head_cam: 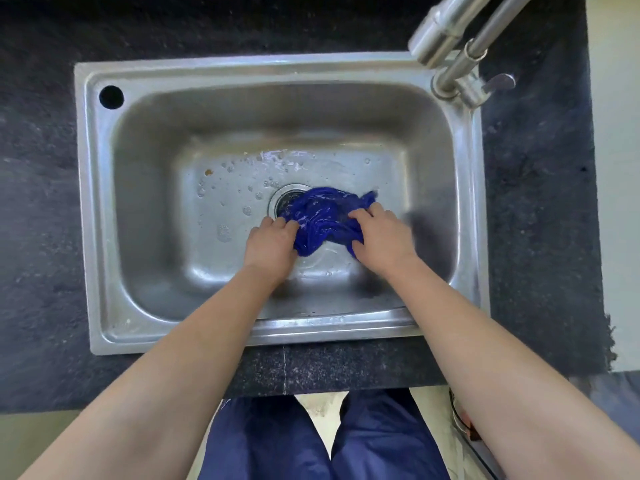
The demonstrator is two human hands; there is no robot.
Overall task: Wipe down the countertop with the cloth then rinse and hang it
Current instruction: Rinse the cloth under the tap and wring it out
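My left grip (pixel 272 244) clutched left edge of wet blue cloth (pixel 320 209); my right grip (pixel 382 237) bunched its right side, cloth partly over drain (pixel 281 198) in steel sink (pixel 145 216).

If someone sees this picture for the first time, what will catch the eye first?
A crumpled wet blue cloth stands out first, on the floor of the stainless steel sink, partly over the round drain. The left hand and right hand grip its two sides. Shiny metal tap pipes cross the top right corner.
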